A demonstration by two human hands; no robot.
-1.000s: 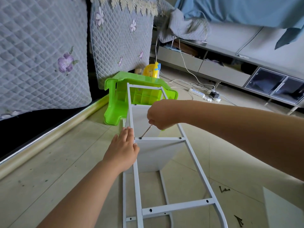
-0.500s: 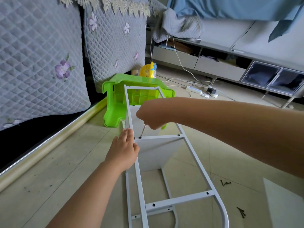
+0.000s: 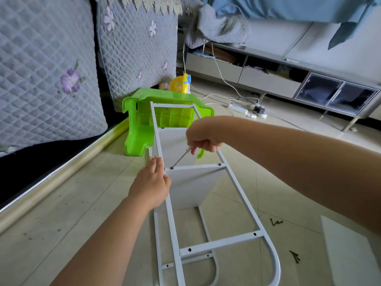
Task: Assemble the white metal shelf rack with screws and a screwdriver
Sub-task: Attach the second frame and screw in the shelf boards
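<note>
Hands apart: right hand grips screwdriver, flat left hand presses rack frame.

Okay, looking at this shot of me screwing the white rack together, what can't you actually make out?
Head view only:
- Screwdriver handle: hidden inside the right hand; only the shaft shows.
- Screw head at the tip: too small to tell whether it is seated.
- Left hand fingers' undersides: hidden, pressed on the white rack.
- Loose screws: too small to count.
- White panel: cut off by the right edge.

A home living room: quilted sofa covers, low TV cabinet, tiled floor.
</note>
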